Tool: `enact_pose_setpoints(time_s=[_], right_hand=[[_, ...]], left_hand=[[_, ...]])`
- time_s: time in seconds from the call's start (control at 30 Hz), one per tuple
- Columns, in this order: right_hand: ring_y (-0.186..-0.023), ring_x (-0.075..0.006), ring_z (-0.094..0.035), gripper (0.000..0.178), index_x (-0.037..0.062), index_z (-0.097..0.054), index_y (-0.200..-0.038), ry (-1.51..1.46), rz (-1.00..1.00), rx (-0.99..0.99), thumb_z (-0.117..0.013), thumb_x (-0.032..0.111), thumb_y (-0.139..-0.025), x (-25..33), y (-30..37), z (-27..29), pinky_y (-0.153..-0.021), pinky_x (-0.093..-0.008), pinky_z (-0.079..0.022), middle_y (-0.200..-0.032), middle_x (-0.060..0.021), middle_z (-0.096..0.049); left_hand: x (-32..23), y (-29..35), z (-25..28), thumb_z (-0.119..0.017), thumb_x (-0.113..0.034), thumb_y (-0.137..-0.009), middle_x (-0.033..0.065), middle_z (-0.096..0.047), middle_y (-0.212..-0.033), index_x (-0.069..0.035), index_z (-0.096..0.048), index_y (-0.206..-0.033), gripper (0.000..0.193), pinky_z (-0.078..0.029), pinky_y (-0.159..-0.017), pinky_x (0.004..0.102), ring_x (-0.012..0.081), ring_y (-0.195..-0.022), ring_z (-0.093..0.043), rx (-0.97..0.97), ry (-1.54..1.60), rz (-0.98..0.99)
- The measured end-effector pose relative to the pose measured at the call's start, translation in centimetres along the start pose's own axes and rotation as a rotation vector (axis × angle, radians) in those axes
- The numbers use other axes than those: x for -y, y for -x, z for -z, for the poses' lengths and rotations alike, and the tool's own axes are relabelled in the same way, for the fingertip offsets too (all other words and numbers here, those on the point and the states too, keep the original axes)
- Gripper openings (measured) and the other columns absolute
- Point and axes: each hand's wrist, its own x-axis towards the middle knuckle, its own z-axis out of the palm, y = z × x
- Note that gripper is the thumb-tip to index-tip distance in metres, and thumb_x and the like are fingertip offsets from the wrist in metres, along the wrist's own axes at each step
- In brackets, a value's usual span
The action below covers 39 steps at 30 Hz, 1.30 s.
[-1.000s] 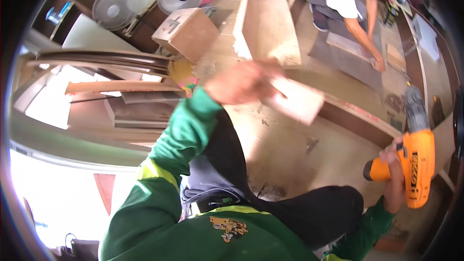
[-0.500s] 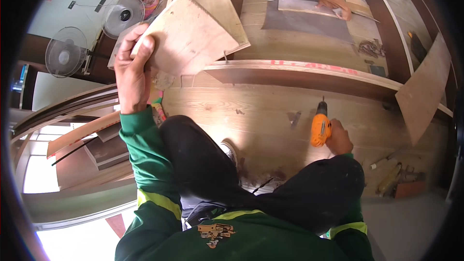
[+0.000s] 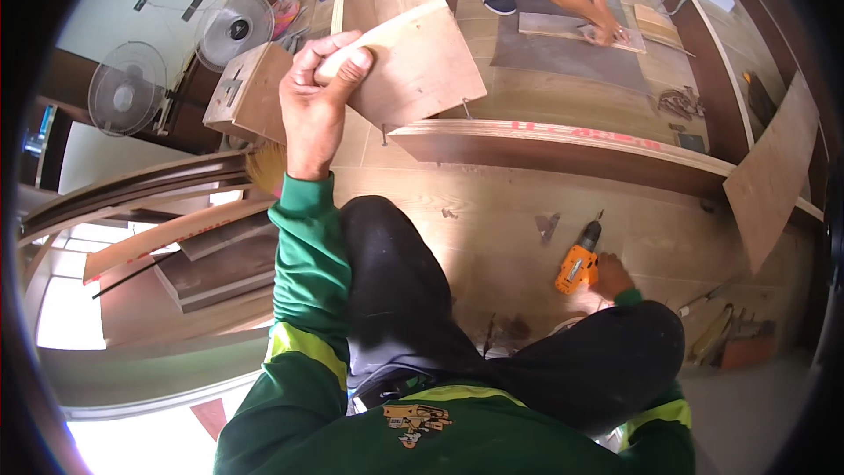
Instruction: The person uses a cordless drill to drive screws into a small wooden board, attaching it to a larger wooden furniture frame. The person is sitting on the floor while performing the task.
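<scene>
My left hand (image 3: 318, 97) is raised and pinches the end of a short plywood board (image 3: 418, 66), thumb on its near face. Two thin screws (image 3: 468, 109) stick out by the board's lower edge. Just below is a long plywood panel on edge (image 3: 563, 133), with red print along its top; whether the board touches it I cannot tell. Low over the floor at the right, my right hand (image 3: 613, 278) is closed at the side of an orange cordless drill (image 3: 578, 267). Its black chuck and bit point away, and the handle is hidden by the hand.
Beyond the panel, a co-worker's hands (image 3: 607, 32) touch a board strip on a dark sheet. A plywood offcut (image 3: 774, 171) leans at right, near hand tools (image 3: 712, 334) on the floor. At left are a wooden box (image 3: 251, 92), two fans (image 3: 233, 28) and stacked boards (image 3: 220, 268).
The short board has moved right and turned, bringing its screws into view above the panel. My right hand and the drill have come lower and nearer, the drill now tilted.
</scene>
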Motion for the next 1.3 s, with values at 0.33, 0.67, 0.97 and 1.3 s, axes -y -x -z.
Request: enact_pose_setpoints(time_s=[0.33,0.67,0.97,1.3], right_hand=[[-0.117,-0.0272,-0.067,0.056,-0.0046,-0.045,-0.145,-0.947,0.504,0.284,-0.065,0.026,-0.102,25.0,-7.7,26.8,-0.096,-0.0384,-0.054,-0.118,-0.0206,-0.069],[-0.098,-0.0211,-0.072,0.029,-0.0046,-0.061,-0.129,-1.789,0.712,-0.271,-0.063,0.005,-0.102,30.2,-10.0,17.5,-0.090,-0.0342,-0.061,-0.111,-0.0129,-0.071],[-0.102,-0.0161,-0.066,0.028,0.0027,-0.058,-0.132,-1.811,0.664,-0.469,-0.054,0.002,-0.105,33.5,-9.5,16.1,-0.091,-0.0316,-0.060,-0.121,-0.0101,-0.064],[-0.094,-0.0144,-0.062,0.038,0.0060,-0.053,-0.136,-1.963,0.681,-0.557,-0.061,0.000,-0.100,34.4,-9.3,14.9,-0.083,-0.0291,-0.056,-0.106,-0.0079,-0.060]], left_hand=[[1.4,0.1,-0.5,-0.085,-0.018,-0.086,0.0033,-0.070,-0.100,-0.003,-0.077,-0.104,0.025,-0.045,-0.097,0.0307,0.0142,-0.103,-0.060,-0.027,-0.113,-0.060],[1.2,-0.1,0.2,-0.085,-0.016,-0.087,0.0039,-0.070,-0.105,-0.003,-0.075,-0.108,0.027,-0.047,-0.097,0.0309,0.0134,-0.104,-0.062,-0.004,-0.229,-0.115],[4.8,9.5,-2.7,-0.053,-0.045,-0.107,0.0105,-0.026,-0.161,-0.019,-0.024,-0.159,0.066,-0.036,-0.114,0.0598,0.0284,-0.149,-0.026,-0.169,0.389,0.284],[3.9,8.7,-6.0,-0.071,-0.015,-0.099,0.0084,-0.049,-0.136,-0.011,-0.040,-0.134,0.047,-0.063,-0.085,0.0398,0.0209,-0.118,-0.057,-0.197,-0.023,0.194]])
